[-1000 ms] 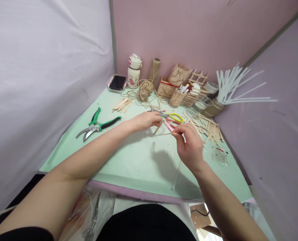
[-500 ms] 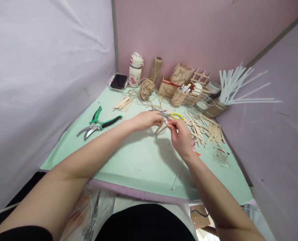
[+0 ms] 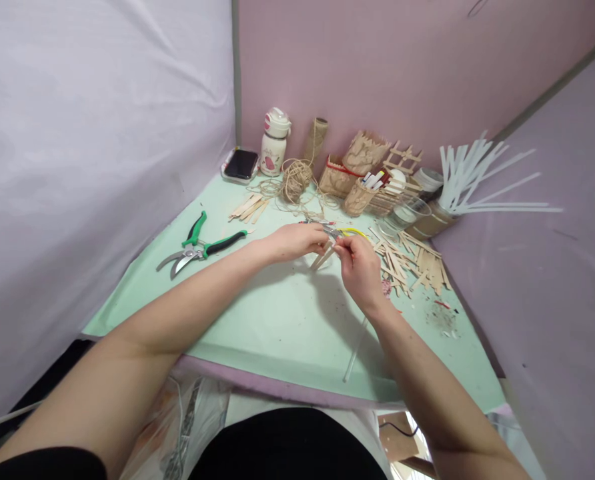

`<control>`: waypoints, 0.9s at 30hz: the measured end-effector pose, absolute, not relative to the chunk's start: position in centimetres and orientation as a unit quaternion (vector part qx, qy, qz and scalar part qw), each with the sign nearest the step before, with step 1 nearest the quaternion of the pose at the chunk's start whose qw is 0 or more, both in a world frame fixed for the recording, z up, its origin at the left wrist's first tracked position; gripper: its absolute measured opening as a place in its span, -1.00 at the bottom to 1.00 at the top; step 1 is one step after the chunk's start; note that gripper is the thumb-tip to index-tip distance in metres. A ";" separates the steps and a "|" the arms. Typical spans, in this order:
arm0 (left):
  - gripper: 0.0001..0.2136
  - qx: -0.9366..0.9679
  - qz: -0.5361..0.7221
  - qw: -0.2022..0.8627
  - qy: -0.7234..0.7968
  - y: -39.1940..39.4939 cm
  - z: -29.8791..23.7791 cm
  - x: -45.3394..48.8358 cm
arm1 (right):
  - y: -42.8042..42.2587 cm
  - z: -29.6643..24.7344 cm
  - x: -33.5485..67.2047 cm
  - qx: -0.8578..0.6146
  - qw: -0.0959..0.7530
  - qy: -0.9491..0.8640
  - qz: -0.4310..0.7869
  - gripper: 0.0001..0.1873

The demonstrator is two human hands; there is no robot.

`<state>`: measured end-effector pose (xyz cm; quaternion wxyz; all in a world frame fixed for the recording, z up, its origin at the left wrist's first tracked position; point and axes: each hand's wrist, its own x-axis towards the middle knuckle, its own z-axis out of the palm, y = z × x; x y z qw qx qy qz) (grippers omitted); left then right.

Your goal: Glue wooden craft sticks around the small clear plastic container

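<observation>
Right hand (image 3: 360, 272) closer to left hand (image 3: 301, 241), frame centre; both pinch thin wooden sticks (image 3: 321, 258), likely to keep them aligned; pruning shears (image 3: 191, 253) lie aside, centre left.

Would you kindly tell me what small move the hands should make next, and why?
I would suggest the right hand gently press the thin strips together while the left hand holds steady: both hands sit close about the strips, which appear side by side, though where they meet is partly hidden.
</observation>
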<state>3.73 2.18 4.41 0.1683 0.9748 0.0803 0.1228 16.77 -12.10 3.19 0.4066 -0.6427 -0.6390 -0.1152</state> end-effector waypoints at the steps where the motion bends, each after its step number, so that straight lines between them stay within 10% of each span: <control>1: -0.83 0.975 0.124 0.165 0.081 2.2 4.4 3.7 | -12.0 3.2 16.8 -0.644 0.403 -0.640 -0.118 -0.86; 27: -0.83 0.979 0.134 0.139 0.062 1.8 4.6 3.1 | -11.5 2.2 16.9 -0.637 0.451 -0.613 -0.123 -0.88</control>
